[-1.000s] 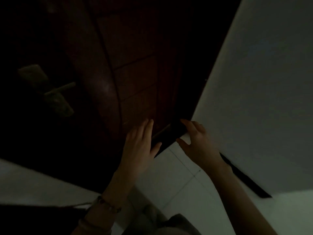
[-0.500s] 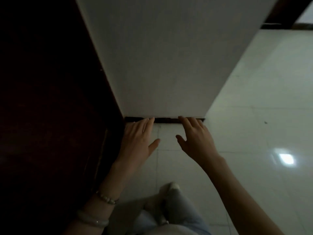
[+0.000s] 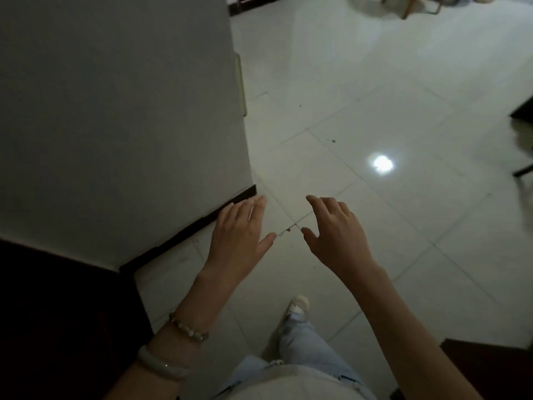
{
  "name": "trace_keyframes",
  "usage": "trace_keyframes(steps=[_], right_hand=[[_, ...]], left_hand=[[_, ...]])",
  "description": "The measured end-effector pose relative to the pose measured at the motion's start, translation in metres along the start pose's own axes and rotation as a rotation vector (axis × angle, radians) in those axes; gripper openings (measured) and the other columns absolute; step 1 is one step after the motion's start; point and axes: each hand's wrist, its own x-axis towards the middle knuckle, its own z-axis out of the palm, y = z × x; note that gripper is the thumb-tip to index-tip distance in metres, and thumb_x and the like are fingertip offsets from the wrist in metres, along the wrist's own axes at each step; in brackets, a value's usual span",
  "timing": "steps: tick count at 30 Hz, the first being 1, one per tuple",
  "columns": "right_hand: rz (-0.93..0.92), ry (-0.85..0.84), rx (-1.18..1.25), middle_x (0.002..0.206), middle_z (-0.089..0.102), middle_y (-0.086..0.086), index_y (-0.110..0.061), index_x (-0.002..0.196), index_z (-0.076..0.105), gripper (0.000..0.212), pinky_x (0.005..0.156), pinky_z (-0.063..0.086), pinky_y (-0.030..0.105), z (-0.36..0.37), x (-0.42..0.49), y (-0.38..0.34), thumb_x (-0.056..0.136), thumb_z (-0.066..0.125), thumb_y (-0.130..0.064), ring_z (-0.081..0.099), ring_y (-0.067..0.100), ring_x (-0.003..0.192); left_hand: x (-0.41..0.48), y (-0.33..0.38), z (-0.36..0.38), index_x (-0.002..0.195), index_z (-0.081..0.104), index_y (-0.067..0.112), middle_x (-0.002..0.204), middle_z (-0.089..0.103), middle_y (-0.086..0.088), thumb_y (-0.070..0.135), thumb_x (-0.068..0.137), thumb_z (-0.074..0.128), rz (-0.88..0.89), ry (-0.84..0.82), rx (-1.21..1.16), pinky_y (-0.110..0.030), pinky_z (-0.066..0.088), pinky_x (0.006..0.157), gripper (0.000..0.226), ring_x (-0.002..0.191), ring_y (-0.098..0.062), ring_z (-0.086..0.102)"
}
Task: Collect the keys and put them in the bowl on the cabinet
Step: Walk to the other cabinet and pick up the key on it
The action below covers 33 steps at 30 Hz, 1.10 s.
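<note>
My left hand (image 3: 239, 235) is held out in front of me, palm down, fingers apart, holding nothing. It hangs over the floor beside the dark skirting of a wall corner. Two bracelets sit on its wrist. My right hand (image 3: 336, 235) is raised next to it, also open and empty, fingers slightly curled. No keys, bowl or cabinet show in this dim view.
A grey wall (image 3: 121, 116) with a dark skirting (image 3: 190, 230) fills the left. A dark door (image 3: 57, 319) is at lower left. Pale glossy floor tiles (image 3: 389, 96) stretch ahead. Chair legs (image 3: 409, 7) stand far off; dark furniture edges (image 3: 523, 111) lie right.
The view has swung right, away from the dark door with its handle, past the wall corner and out over the tiled floor. Both hands stay open in front of me.
</note>
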Motion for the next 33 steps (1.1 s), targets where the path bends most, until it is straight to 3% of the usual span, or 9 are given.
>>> trace_keyframes(steps=[13,20,33], right_hand=[[0.355,0.127,-0.001,0.13,0.052,0.016,-0.011,0.135,0.034,0.061,0.095,0.044,0.043,-0.045,0.033,0.131,0.083,0.063,-0.026,0.048,0.032,0.115],[0.567,0.199,0.011,0.129,0.052,0.015,-0.012,0.135,0.035,0.061,0.095,0.042,0.041,-0.062,0.035,0.184,0.083,0.062,-0.026,0.048,0.031,0.116],[0.995,0.386,0.0,0.129,0.052,0.013,-0.012,0.135,0.036,0.059,0.098,0.042,0.04,-0.107,0.072,0.294,0.083,0.061,-0.027,0.048,0.029,0.116]], left_hand=[[0.145,0.111,0.042,0.137,0.03,0.009,0.138,0.045,-0.015,0.042,0.084,0.058,0.371,-0.068,-0.038,-0.043,0.028,0.106,0.068,0.127,-0.028,0.039],[0.201,0.166,0.063,0.134,0.038,0.006,0.133,0.05,-0.018,0.039,0.08,0.065,0.558,-0.138,-0.058,-0.044,0.034,0.102,0.068,0.121,-0.033,0.046],[0.353,0.297,0.095,0.138,0.03,0.009,0.14,0.043,-0.015,0.04,0.083,0.061,1.063,-0.218,-0.092,-0.041,0.022,0.11,0.07,0.13,-0.028,0.038]])
